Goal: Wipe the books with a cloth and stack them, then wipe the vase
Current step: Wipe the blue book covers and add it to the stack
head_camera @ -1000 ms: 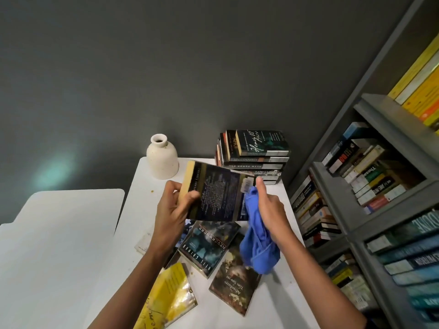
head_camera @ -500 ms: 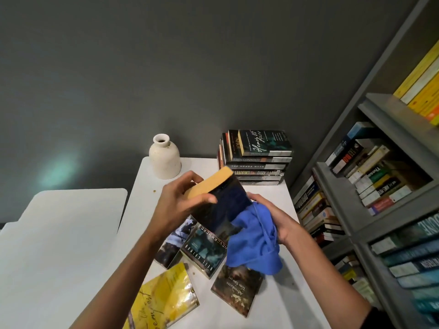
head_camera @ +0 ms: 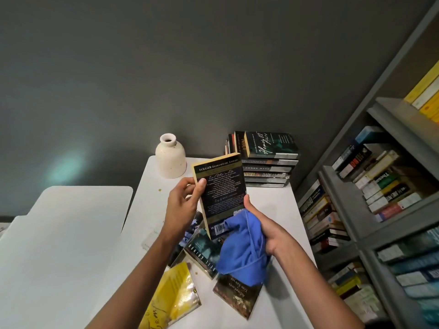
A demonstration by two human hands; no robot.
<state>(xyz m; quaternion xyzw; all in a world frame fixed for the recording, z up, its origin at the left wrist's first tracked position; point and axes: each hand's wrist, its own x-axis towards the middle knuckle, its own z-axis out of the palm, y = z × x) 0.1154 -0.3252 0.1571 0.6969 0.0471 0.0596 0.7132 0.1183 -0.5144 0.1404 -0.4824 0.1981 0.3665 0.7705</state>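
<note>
Overhead, from the head camera, a paperback (head_camera: 222,195) stands upright in the air above the white table (head_camera: 282,210), back cover toward the camera. The left hand (head_camera: 183,205) pinches its left edge, thumb on the cover and fingers curled behind. The right hand (head_camera: 263,224) grips a bunched blue cloth (head_camera: 242,250) against the lower right corner, thumb raised along the book's edge.

The paperback looks light and slightly flexible, its cover glossy enough to slip, so a hold along the spine edge seems the safest place while the cloth passes over the faces. The cloth is soft and hangs loosely below the fist.

The finished stack (head_camera: 266,165) sits at the table's far right corner, against the wall. The cream vase (head_camera: 170,157) stands just left of it. The vase looks ceramic and breakable, best taken round its wide body; its mouth is dark and I cannot tell whether anything is inside.

Loose books lie on the near part of the table: a yellow book (head_camera: 173,298), a Tom Sawyer book (head_camera: 237,293) and others partly hidden.

The grey bookcase (head_camera: 344,181) on the right has each visible compartment packed with paperbacks, some upright, some lying flat.
</note>
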